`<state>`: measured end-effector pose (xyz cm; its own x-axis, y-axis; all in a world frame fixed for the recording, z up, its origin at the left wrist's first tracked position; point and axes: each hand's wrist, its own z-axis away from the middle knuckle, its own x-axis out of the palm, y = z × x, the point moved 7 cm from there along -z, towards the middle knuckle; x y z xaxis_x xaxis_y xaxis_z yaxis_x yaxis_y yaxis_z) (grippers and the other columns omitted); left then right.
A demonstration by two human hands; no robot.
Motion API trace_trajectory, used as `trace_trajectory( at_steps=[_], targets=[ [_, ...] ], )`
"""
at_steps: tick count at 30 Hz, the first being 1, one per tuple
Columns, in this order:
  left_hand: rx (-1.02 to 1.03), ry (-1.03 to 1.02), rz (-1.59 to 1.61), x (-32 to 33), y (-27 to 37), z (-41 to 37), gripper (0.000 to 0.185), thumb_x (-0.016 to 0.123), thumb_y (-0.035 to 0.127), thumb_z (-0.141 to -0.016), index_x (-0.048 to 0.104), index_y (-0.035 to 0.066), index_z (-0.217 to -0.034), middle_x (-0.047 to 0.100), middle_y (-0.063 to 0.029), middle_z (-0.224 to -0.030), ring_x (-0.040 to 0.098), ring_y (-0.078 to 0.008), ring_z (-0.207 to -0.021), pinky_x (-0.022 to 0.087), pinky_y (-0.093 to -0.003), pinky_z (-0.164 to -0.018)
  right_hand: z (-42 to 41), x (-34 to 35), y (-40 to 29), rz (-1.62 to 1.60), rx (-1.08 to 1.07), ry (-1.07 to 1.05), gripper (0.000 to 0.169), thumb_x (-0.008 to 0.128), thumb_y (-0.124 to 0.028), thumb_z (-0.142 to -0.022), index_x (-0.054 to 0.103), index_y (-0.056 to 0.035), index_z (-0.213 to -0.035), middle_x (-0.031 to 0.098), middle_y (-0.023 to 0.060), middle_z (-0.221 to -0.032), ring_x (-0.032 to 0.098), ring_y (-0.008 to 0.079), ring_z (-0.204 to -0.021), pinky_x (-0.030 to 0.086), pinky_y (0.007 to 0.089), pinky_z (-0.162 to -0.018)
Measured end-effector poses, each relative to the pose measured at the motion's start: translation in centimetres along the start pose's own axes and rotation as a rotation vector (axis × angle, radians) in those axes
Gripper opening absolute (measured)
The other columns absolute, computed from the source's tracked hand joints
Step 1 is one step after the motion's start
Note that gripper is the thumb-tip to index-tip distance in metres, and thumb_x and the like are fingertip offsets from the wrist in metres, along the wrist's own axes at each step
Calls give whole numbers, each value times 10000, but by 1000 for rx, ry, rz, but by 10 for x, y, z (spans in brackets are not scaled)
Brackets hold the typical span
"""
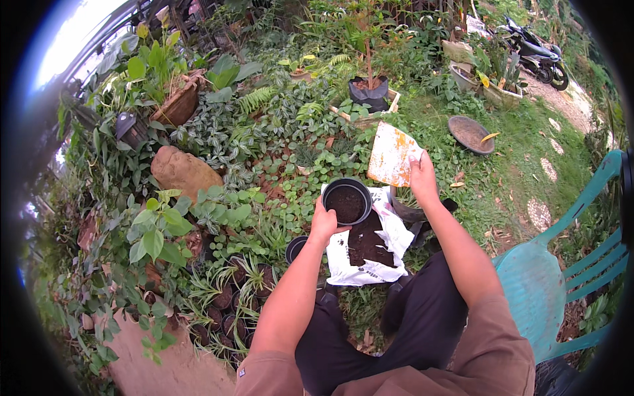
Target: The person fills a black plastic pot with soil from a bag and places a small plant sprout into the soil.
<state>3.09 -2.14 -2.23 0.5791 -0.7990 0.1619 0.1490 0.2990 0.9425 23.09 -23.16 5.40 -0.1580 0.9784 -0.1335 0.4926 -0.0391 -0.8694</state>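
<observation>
My left hand (324,220) grips the rim of a round black plastic plant pot (346,202) with dark soil in it. The pot is held over an opened white plastic sack (342,265), where more dark potting soil (369,242) shows through the torn top. In my right hand (423,178) is a flat, roughly square white piece (393,153) with worn orange patches, gripped at its lower right edge. It is raised to the right of the pot, apart from it. The sack sits on the ground between my feet.
Several small potted spider plants (233,302) crowd the lower left, near another black pot (295,247). A teal plastic chair (532,282) stands at my right. A shallow round basin (470,134) lies on the grass. A large rock (184,171) sits among leafy plants. A motorcycle (537,54) is parked beyond.
</observation>
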Motion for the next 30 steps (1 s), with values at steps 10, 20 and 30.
trace_trajectory(
  at_steps=[10, 20, 30],
  targets=[
    [112, 55, 68, 0, 19, -1, 534, 283, -40, -935, 246, 97, -1449, 476, -217, -1349, 673, -383, -1007, 670, -454, -681, 16, 12, 36, 553, 81, -313, 300, 517, -154, -963, 499, 58, -1175, 616, 320, -1091, 587, 479, -1061, 464, 485, -891],
    [168, 139, 117, -9, 33, -2, 576, 288, -47, -900, 249, 124, -1449, 507, -205, -1318, 676, -368, -1007, 665, -464, -704, 65, 96, 151, 911, 513, -853, 277, 559, -33, -860, 622, 154, -1056, 693, 291, -955, 724, 361, -685, 598, 460, -541],
    [83, 182, -35, -40, 17, 0, 561, 261, -36, -906, 231, 87, -1453, 491, -206, -1324, 675, -343, -1016, 668, -427, -701, 204, 82, 252, 769, 744, -348, 232, 568, -131, -928, 548, 19, -1105, 666, 268, -1045, 630, 430, -1039, 478, 523, -881]
  ],
)
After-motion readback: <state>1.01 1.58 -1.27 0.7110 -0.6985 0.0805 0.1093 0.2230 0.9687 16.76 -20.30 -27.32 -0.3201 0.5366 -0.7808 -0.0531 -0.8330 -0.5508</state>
